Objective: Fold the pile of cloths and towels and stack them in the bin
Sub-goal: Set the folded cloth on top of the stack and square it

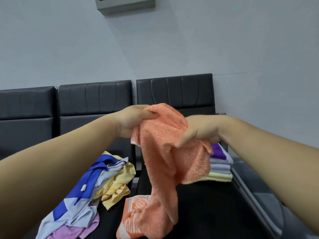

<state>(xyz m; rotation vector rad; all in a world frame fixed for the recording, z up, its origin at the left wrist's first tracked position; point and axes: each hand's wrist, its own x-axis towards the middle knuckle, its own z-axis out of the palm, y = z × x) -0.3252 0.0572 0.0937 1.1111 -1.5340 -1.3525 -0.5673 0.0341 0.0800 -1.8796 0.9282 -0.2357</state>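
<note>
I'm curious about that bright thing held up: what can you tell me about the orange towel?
The orange towel is fluffy terry cloth, salmon-orange with a thin white edge and a white-and-orange patterned band at its lower end. Unfolded and bunched, it is held up in the air: the left hand grips its top edge, the right hand a bunch beside it. The rest hangs crumpled above the black seat; whether it touches I cannot tell.

You face a row of black padded seats [96, 99] across mid-frame, with a grey wall unit [125, 4] at top centre on a pale wall [224, 40].
</note>
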